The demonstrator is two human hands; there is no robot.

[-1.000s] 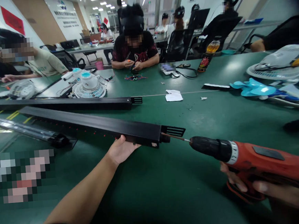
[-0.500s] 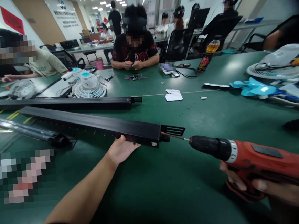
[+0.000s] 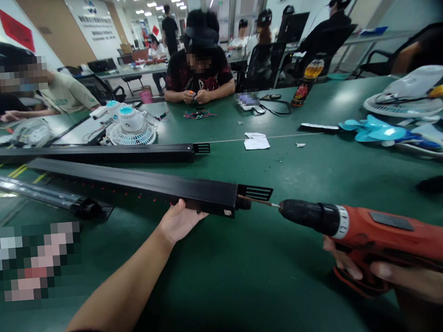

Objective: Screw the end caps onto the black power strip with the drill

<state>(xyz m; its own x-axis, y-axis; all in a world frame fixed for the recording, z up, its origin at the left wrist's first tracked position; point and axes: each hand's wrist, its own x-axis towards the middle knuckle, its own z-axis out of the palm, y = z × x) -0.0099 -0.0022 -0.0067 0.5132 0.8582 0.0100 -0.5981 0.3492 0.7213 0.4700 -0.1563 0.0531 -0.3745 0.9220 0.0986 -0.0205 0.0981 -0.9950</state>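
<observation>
A long black rectangular bar (image 3: 149, 182) with small red marks along its side slants across the table. My left hand (image 3: 180, 221) grips its near end from below, thumb against the side and fingers underneath. In my right hand (image 3: 399, 275) is a red and black power drill (image 3: 387, 229), held by its handle. Its long thin bit (image 3: 260, 200) points left and reaches the bar's end, beside a black slotted tab (image 3: 258, 192). Exactly where the tip touches is too small to tell.
A second black bar (image 3: 139, 153) lies behind, and a clear plastic-covered piece (image 3: 31, 191) at left. White fan parts (image 3: 132, 127), paper scraps (image 3: 257, 140), blue fan blades (image 3: 375, 129) and a bottle (image 3: 307, 82) are spread about. A co-worker (image 3: 198, 60) sits opposite.
The drill's numbered collar ring has turned. Both hands, the bar and the bit stay practically where they were; the whole view shifts very slightly.
</observation>
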